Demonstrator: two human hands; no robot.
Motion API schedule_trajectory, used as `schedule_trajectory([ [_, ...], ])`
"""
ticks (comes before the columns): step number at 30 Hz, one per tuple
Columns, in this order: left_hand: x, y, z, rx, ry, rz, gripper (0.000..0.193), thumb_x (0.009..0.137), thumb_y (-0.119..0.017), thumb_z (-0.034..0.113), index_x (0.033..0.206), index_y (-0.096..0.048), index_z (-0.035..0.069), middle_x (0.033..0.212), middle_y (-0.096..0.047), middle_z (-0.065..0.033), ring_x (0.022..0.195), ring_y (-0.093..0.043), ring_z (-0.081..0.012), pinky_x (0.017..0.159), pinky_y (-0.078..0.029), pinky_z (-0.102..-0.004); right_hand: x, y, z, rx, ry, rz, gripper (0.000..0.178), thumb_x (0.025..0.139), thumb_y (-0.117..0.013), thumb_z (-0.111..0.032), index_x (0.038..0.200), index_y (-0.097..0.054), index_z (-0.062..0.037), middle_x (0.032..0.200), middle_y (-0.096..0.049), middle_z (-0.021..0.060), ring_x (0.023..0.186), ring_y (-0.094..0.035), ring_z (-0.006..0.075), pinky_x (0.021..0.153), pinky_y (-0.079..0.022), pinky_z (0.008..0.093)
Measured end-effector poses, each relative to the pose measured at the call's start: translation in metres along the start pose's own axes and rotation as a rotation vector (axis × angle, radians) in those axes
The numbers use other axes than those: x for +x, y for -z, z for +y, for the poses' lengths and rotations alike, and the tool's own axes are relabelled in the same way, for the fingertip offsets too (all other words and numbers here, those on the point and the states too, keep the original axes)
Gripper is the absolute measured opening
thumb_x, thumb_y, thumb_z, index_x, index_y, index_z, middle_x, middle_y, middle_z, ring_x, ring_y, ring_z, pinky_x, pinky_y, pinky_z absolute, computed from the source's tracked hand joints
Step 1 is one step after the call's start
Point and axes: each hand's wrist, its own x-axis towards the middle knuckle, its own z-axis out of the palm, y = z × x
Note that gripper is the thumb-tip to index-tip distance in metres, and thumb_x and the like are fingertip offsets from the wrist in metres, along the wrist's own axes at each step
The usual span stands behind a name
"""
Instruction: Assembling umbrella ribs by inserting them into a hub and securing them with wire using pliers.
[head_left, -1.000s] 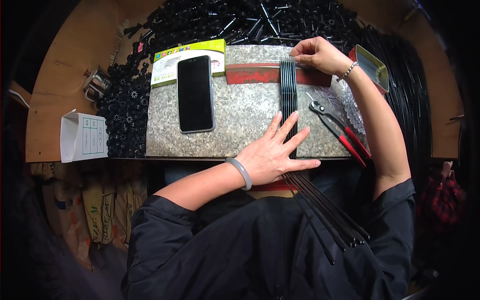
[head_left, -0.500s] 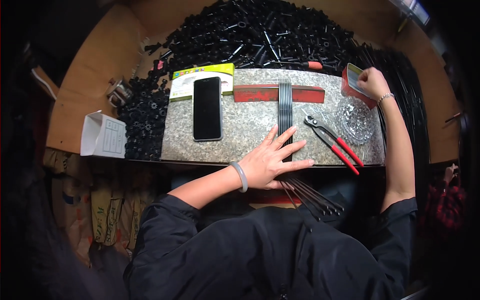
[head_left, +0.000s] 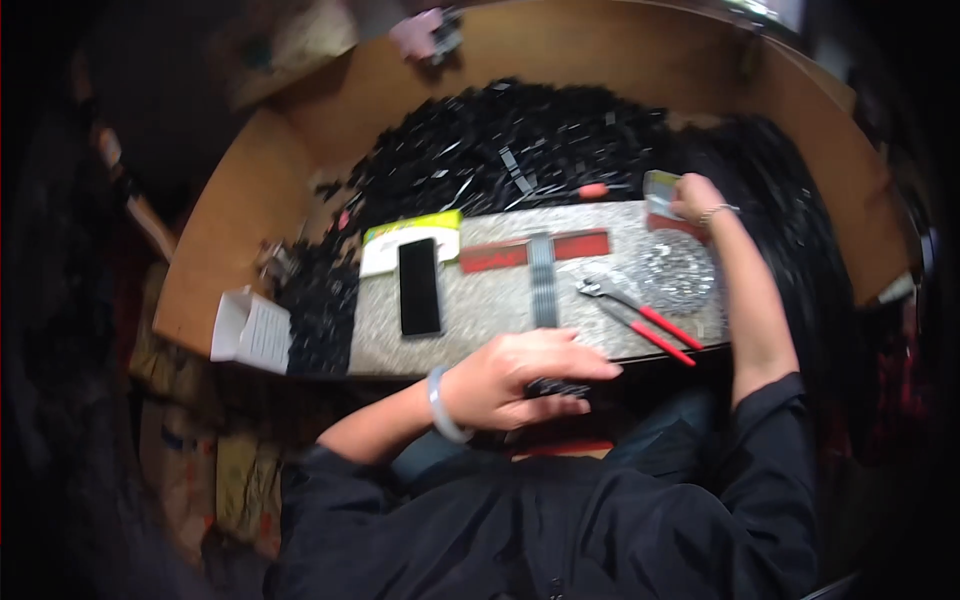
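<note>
A row of thin black rods (head_left: 542, 285) lies side by side across a red bar (head_left: 492, 256) on a speckled stone slab (head_left: 485, 330). At the slab's front edge my left hand (head_left: 520, 375) curls round the near part of the rods; their dark ends show between thumb and fingers. My right hand (head_left: 692, 197) is at the mouth of a red tin (head_left: 661, 205), fingers bunched and blurred, so what they pinch is hidden. Red-handled cutting pliers (head_left: 645, 318) lie between the rods and a clear glass dish (head_left: 678, 270) of small shiny pieces.
A phone (head_left: 420, 288) leans on a green-and-white box (head_left: 381, 246) at the slab's left. Behind lies a heap of black parts (head_left: 510, 140) with an orange handle (head_left: 593, 190). A white carton (head_left: 250, 330) stands left; long black strands (head_left: 780, 190) fill the right. A curved wooden wall (head_left: 590, 50) surrounds everything.
My left hand has gone from lying flat and spread on the rods to curling round their near ends, which were fanned out. My right hand stays at the tin. The whole view has shifted.
</note>
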Motion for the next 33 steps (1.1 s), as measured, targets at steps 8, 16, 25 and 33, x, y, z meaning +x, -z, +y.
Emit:
schedule_trajectory([
  [8,0.005,0.0,0.029,0.081,0.153,0.036,0.025,0.084,-0.062,0.017,0.103,-0.065,0.002,0.087,-0.07,-0.0102,0.088,-0.067,-0.0273,0.091,-0.046,-0.0417,-0.017,0.017,-0.032,0.07,-0.043,0.29,0.015,0.08,-0.057,-0.019,0.088,-0.067,-0.0115,0.089,-0.067,0.0148,0.087,-0.065,0.0326,0.074,-0.052,0.044],
  [16,-0.005,0.005,0.016,0.333,-0.045,0.08,0.02,0.085,-0.063,0.022,0.092,-0.066,0.004,0.078,-0.068,-0.008,0.076,-0.066,-0.0264,0.082,-0.05,-0.0405,-0.151,0.089,-0.125,0.638,0.559,0.536,0.013,0.087,-0.057,-0.016,0.089,-0.058,-0.0032,0.084,-0.06,0.0126,0.083,-0.056,0.0288,0.077,-0.044,0.0359],
  [25,-0.009,0.004,0.003,0.389,-0.138,0.189,0.02,0.073,-0.074,0.013,0.091,-0.07,0.005,0.076,-0.066,-0.0103,0.072,-0.064,-0.0245,0.067,-0.051,-0.0324,-0.267,0.118,-0.174,0.534,0.819,0.442,0.023,0.069,-0.07,0.005,0.089,-0.067,-0.0046,0.064,-0.046,0.0016,0.061,-0.042,0.0163,0.055,-0.034,0.0264],
  [33,-0.022,0.002,0.001,0.398,-0.168,0.22,0.02,0.073,-0.075,0.011,0.09,-0.07,0.004,0.077,-0.067,-0.0086,0.069,-0.065,-0.0222,0.062,-0.05,-0.0303,-0.267,0.112,-0.19,0.538,0.786,0.437,0.023,0.069,-0.07,0.005,0.09,-0.068,-0.0052,0.064,-0.046,0.0014,0.061,-0.042,0.0156,0.055,-0.034,0.0259],
])
